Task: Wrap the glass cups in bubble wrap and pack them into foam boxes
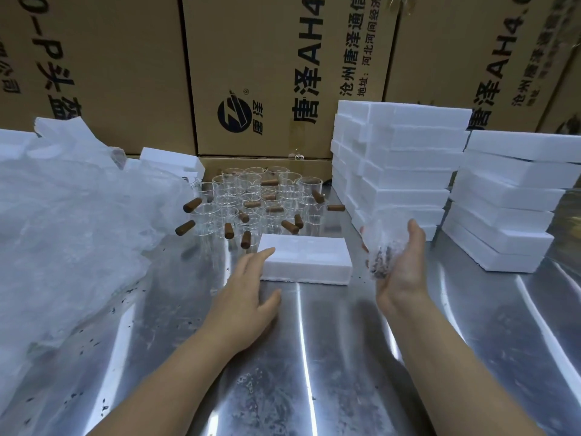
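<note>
A closed white foam box (306, 258) lies on the steel table in front of me. My left hand (248, 297) is spread flat with straight fingers, its fingertips at the box's left end. My right hand (401, 265) holds a cup wrapped in bubble wrap (377, 243) upright, to the right of the box, fingers curled round it. Behind the box stand several bare glass cups with brown wooden handles (251, 202). A big heap of bubble wrap (69, 215) covers the table's left side.
Two stacks of white foam boxes (399, 165) (509, 196) rise at the right. More foam boxes (171, 160) lie behind the bubble wrap. Brown cardboard cartons (267, 73) wall off the back. The steel table (314, 357) reaches to the near edge.
</note>
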